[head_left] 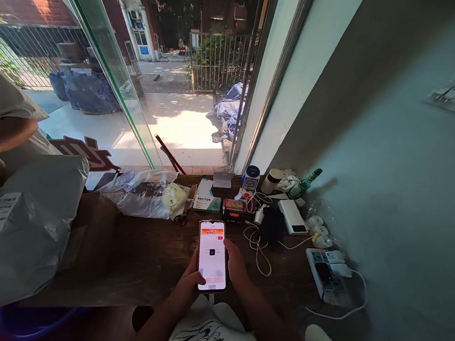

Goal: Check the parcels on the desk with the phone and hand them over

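Observation:
A smartphone (212, 254) with a lit white and orange screen is held upright over the dark wooden table (139, 259). My left hand (189, 287) wraps round its lower left edge, thumb on the screen's bottom. My right hand (236, 263) grips its right edge, fingers behind it. A white cable (257, 247) lies coiled just right of the phone.
Another person at the left holds a large grey plastic parcel (24, 239). On the table lie a clear plastic bag (151, 196), scissors (182, 215), a small box (206, 198), a white power bank (292, 216), a green bottle (304, 183) and a power strip (327, 277). A wall rises at the right.

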{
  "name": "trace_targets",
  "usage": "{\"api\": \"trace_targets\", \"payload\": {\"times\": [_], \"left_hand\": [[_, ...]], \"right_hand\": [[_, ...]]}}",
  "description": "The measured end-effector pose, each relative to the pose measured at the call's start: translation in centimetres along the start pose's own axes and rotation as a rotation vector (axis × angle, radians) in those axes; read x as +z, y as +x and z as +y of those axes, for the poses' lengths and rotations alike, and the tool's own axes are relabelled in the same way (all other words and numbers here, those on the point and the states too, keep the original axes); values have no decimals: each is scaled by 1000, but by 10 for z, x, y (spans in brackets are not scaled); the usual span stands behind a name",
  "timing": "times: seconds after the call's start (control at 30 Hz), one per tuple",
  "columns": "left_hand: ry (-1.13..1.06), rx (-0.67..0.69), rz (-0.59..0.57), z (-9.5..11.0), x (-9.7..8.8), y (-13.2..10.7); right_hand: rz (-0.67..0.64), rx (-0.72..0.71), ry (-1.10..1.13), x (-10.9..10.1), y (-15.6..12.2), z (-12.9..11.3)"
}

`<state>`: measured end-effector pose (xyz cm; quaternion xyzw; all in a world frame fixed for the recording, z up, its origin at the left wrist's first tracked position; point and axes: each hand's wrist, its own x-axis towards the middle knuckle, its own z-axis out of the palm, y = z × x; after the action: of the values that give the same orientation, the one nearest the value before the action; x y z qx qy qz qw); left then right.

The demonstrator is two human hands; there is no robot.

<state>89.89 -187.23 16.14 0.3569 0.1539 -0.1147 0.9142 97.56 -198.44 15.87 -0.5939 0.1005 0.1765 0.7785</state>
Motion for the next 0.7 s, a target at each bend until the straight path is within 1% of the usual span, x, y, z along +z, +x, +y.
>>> {"api": "trace_targets", "payload": {"times": [0.2,0.33,0.5,0.7], "left_hand": [[41,-6,50,2,5,-1],[33,5,54,5,8,-2],[22,-6,19,4,4,-1],[14,0,59,0,1,2]], "right_hand": [[22,-5,-14,1,-5,-2],[-1,-22,-9,4,-6,-7],[-38,-24,-10,3,-6,-11],[-70,-8,-17,3,-6,-9]]}}
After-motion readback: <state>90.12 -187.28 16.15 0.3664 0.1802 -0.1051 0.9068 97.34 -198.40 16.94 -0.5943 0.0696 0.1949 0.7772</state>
